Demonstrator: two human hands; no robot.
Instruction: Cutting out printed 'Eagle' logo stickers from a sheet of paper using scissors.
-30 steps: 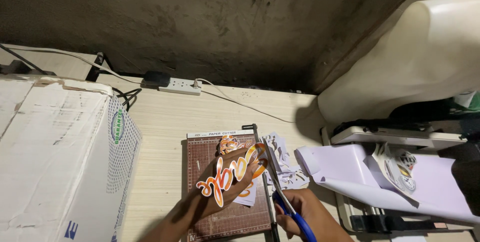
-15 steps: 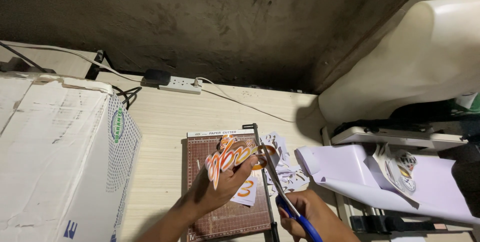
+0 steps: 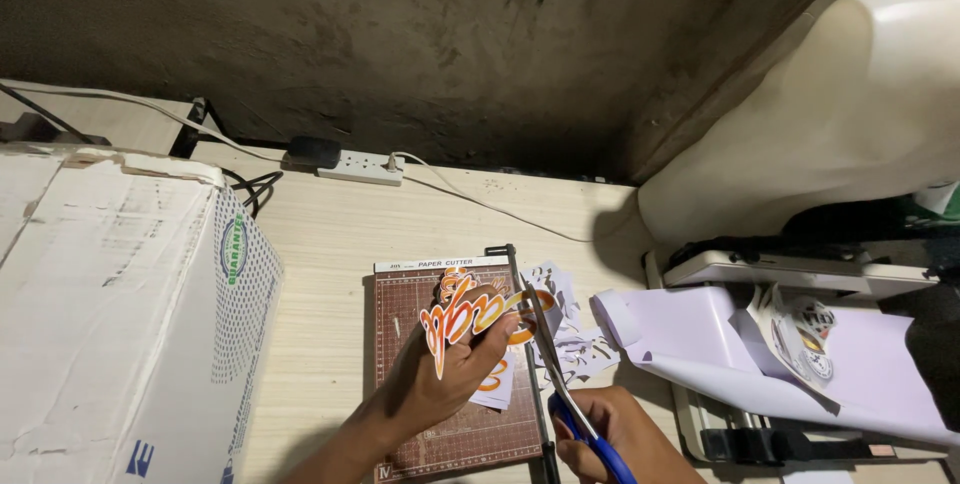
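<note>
**Sticker cutout held up to scissors, lower centre of frame**

Orange-and-white sticker cutout (image 3: 462,319) sits just below frame centre, pinched in the left hand (image 3: 440,374) — fingers closed on its lower edge, lettering fanned upward. Right hand (image 3: 610,434) at the bottom edge is wrapped tight around the blue handles of the scissors (image 3: 560,384); blades run up and left, tips meeting the cutout's right side. Blade gap too small to tell.

Underneath: brown gridded paper cutter board (image 3: 400,294), its arm along the right edge. White paper offcuts (image 3: 570,339) lie just right of the board. Further right — a rolled white sheet (image 3: 700,344) over a machine, with printed round stickers (image 3: 810,334) on it. White cardboard box (image 3: 110,314) fills the left side. White power strip (image 3: 360,166) lies against the dark wall, top centre-left, on the pale wooden table (image 3: 320,244).
</note>
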